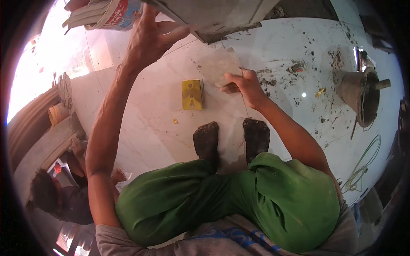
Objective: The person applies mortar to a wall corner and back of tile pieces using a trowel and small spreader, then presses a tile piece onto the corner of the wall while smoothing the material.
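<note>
My left hand (149, 40) reaches forward at the upper left, fingers stretched and thumb apart, by the edge of a grey slab (218, 15). Whether its fingertips touch the slab, I cannot tell. In my right hand (247, 87) is the near edge of a thin, flat, pale grey piece (220, 66), pinched between thumb and fingers low over the floor. A yellow box (192, 94) with round marks on top sits on the pale floor between my arms, ahead of my feet.
A dirty bucket (363, 91) stands at the right, beyond scattered dark crumbs. Green cord (363, 166) lies coiled nearer me. A printed container (113, 15) is at the upper left. Another person (64, 196) sits low at the left, near a wooden-looking ledge (40, 115).
</note>
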The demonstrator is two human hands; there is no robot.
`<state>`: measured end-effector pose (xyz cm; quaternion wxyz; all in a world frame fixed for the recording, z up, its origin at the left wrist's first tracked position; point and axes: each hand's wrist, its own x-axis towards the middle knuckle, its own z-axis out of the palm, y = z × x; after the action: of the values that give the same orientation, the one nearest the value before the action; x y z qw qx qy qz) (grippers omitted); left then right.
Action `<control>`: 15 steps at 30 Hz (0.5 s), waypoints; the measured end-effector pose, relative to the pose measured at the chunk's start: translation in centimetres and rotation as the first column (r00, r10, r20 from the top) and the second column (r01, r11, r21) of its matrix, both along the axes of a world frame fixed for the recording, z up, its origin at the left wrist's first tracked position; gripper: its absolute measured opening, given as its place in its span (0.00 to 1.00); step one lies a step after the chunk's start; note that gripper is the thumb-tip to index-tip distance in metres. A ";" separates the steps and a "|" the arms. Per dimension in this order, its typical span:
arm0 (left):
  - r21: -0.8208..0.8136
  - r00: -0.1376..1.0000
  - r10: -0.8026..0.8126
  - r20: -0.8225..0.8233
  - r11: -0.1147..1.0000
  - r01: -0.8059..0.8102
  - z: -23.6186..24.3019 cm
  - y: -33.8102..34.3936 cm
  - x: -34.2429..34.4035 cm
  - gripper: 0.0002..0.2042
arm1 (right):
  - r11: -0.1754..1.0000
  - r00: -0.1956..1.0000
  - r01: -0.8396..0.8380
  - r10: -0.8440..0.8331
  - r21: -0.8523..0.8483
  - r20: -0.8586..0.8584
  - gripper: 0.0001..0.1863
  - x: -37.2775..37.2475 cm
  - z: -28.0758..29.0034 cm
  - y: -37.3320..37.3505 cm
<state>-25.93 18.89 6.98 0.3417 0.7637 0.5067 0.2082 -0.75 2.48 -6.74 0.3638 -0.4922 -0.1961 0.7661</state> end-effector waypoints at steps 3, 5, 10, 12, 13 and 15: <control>0.138 0.996 -0.026 -0.080 0.990 0.037 0.5 -0.2 0.5 0.30 | 0.947 0.915 -0.213 0.107 0.241 0.390 0.13 2.9 2.1 -0.5; 0.041 0.999 0.036 -0.019 0.999 -0.035 2.0 -0.6 1.3 0.43 | 0.892 0.780 -0.379 0.164 0.246 0.604 0.12 5.4 3.0 -0.4; -0.123 0.998 0.065 -0.024 0.990 -0.067 2.3 0.2 0.2 0.58 | 0.725 0.453 -0.647 0.119 0.234 0.883 0.12 9.2 8.8 2.3; -0.122 0.982 -0.088 0.166 0.987 0.109 2.2 0.1 -0.2 0.56 | 0.631 0.393 -0.712 -0.005 0.308 0.919 0.12 11.0 10.6 4.7; -0.117 0.981 -0.081 0.176 0.988 0.103 2.1 0.2 -0.5 0.56 | 0.524 0.363 -0.764 -0.134 0.377 0.922 0.12 11.3 11.4 6.2; -0.080 0.974 -0.130 0.184 0.986 0.147 1.5 0.3 -1.3 0.54 | 0.483 0.290 -0.815 -0.135 0.319 0.947 0.13 10.3 14.8 9.3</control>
<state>-27.20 19.24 8.52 0.4344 0.7587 0.4288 0.2276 9.58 11.78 8.07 0.1614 -0.5337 -0.7900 0.2550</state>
